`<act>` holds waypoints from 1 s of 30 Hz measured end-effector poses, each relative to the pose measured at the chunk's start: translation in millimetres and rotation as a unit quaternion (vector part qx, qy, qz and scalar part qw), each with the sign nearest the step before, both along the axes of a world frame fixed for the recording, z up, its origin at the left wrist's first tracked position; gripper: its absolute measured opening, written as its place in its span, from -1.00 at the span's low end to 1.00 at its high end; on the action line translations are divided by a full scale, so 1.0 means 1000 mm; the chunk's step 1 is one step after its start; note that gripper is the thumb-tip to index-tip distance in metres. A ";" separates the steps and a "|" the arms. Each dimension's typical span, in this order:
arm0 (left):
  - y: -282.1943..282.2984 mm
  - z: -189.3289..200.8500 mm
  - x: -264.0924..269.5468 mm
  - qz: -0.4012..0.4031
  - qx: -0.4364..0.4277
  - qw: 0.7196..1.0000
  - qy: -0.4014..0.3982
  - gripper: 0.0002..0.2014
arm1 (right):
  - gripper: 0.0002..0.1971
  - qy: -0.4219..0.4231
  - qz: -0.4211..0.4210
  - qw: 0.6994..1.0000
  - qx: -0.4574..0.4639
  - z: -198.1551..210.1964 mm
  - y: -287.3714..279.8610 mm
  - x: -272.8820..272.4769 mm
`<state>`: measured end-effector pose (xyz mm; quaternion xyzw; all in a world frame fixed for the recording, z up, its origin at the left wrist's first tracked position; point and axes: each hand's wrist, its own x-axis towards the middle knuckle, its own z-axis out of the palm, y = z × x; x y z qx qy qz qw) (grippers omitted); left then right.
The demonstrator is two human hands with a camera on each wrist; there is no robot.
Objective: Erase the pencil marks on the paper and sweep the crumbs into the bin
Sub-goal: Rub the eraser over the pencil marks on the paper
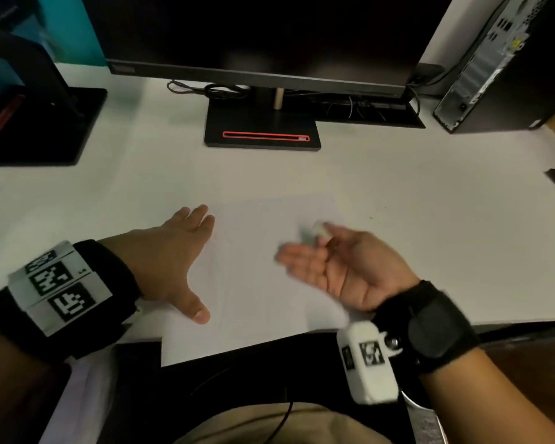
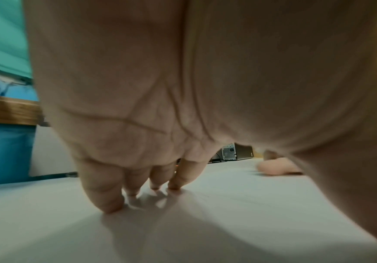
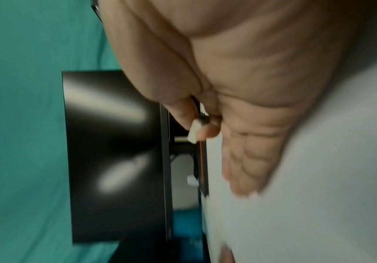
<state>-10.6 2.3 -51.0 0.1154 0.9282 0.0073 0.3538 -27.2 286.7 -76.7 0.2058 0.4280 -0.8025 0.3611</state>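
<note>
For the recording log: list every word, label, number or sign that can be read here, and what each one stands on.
No text can be read.
Left wrist band: black-and-white square code markers, patterns only, no letters.
Right wrist camera: two similar markers, blurred.
Monitor: small mark at the bezel's lower left corner, too blurred to read.
Computer tower: yellow sticker and back-panel labels, too small to read.
Paper: only faint pencil strokes, no legible words.
</note>
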 end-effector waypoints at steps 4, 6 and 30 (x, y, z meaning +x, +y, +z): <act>0.001 0.000 0.001 -0.002 -0.003 1.000 0.001 0.53 | -0.70 0.048 -0.265 0.962 0.047 0.012 0.029 -0.040; 0.003 0.001 0.001 -0.004 -0.003 1.000 0.001 0.53 | -0.68 0.056 -0.270 0.961 0.024 0.019 0.027 -0.041; 0.017 0.001 0.005 0.005 0.004 0.999 0.031 0.45 | -0.61 0.334 0.500 0.642 0.475 0.036 -0.072 -0.027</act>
